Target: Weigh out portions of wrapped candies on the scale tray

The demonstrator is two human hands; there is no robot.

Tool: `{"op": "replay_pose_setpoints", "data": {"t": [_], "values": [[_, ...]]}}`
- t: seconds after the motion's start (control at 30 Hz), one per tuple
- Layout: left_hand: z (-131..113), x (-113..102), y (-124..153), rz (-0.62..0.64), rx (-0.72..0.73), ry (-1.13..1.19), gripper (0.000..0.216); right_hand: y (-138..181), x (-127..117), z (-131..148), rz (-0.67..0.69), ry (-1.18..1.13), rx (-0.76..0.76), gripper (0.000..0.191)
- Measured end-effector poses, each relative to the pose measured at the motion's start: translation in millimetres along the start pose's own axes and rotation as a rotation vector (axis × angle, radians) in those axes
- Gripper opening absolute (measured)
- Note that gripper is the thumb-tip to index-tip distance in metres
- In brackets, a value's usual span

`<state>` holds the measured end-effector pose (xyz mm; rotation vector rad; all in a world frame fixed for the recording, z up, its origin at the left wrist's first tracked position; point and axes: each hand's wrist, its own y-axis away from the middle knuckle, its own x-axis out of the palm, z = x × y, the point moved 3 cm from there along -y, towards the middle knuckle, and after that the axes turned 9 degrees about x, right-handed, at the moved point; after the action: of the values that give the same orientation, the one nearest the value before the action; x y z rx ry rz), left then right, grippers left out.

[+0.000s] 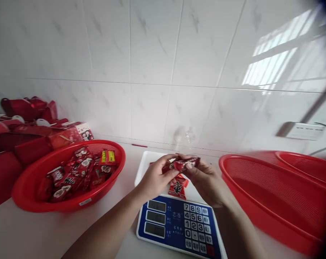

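Observation:
Above the white pan (pixel 143 167) of a digital scale, my two hands meet around small red snack packets. The fingers of my left hand (pixel 157 176) are closed on a red packet, partly hidden behind them. My right hand (pixel 207 180) pinches a red snack packet (pixel 184 164) with pale print, thumb in front. The packets touch each other, and I cannot tell exactly how many are held. Below my fingers, another red packet (pixel 177 190) with black lettering lies on the pan. Nearer to me is the scale's blue panel (pixel 176 225), with three displays and a keypad.
A red plastic basket (pixel 116 147) holding several wrapped snacks stands on the left. Behind it are red gift boxes (pixel 30 140). On the right are a red basket (pixel 260 187) and another red basket (pixel 308 158). A clear bottle (pixel 190 136) stands by the tiled wall, near a power strip (pixel 304 131).

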<state>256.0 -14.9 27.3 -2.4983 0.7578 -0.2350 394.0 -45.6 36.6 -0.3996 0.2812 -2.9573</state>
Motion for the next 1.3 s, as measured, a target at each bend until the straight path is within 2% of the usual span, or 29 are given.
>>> {"op": "replay_pose_setpoints", "data": {"t": [0.1,0.23,0.3,0.4,0.47,0.6,0.67,0.73,0.8,0.9,1.0,1.07,1.13,1.3], "values": [[-8,2,6,0.011,0.039,-0.040,0.042,0,2,-1,0.028,0.000,0.046,0.018],[-19,8,12,0.120,0.077,-0.045,0.065,-1,4,-5,0.013,0.024,0.081,0.020],[-19,8,11,0.114,0.044,0.013,0.060,0,10,-7,0.047,0.044,0.088,0.025],[-17,-4,9,0.014,-0.034,0.064,0.046,5,17,-10,0.104,0.110,0.106,0.037],[-20,-20,11,-0.027,-0.065,-0.004,0.042,8,17,-11,0.079,0.180,0.117,0.044],[-46,-70,23,-0.132,-0.080,-0.376,0.036,11,5,-8,0.007,0.243,0.123,0.051],[-61,-101,33,-0.203,-0.160,-0.561,0.037,10,0,-5,-0.011,0.248,0.104,0.049],[-71,-131,44,-0.224,-0.299,-0.690,0.045,9,-4,-3,-0.032,0.266,0.084,0.049],[-74,-160,54,-0.179,-0.427,-0.734,0.050,8,-5,-2,-0.046,0.287,0.072,0.050],[-61,-198,70,0.010,-0.654,-0.711,0.057,9,-5,-2,-0.045,0.308,0.084,0.051],[-46,-233,83,0.069,-0.742,-1.065,0.054,10,-2,-3,-0.022,0.322,0.110,0.051],[-36,-248,89,0.084,-0.772,-1.221,0.047,10,0,-3,-0.007,0.336,0.108,0.051],[-28,-256,92,0.102,-0.804,-1.246,0.046,10,2,-2,0.011,0.359,0.095,0.050],[-20,-257,91,0.164,-0.829,-1.210,0.048,10,5,0,0.058,0.382,0.069,0.045]]}}
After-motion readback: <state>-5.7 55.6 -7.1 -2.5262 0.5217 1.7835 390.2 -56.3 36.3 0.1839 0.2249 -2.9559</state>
